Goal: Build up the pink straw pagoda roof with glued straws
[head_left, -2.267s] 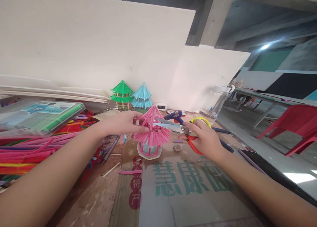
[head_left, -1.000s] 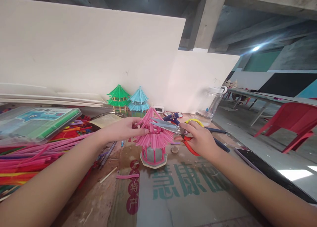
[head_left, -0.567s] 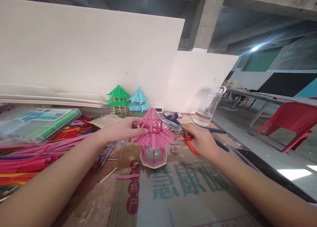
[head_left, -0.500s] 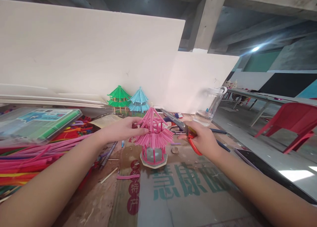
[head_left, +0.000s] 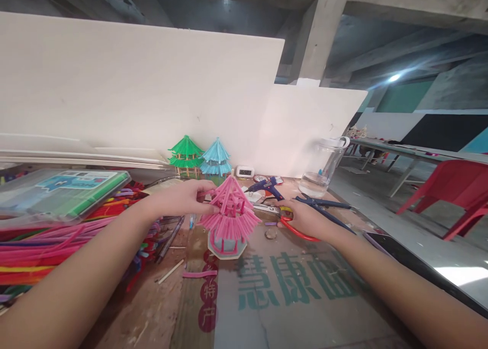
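Here, left grip (head_left: 190, 197) pinches the pink pagoda (head_left: 229, 217); right grip (head_left: 307, 221) covers scissors (head_left: 297, 232).

Fuzzy pink pavilion (head_left: 229, 212), matt cardboard (head_left: 297, 313) — shiny metal scissors (head_left: 281, 212)

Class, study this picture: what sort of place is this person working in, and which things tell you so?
Probably a craft workshop: coloured pipe cleaners lie heaped on the left, a green model pavilion and a blue model pavilion stand at the back, and a glue gun and scissors lie nearby.
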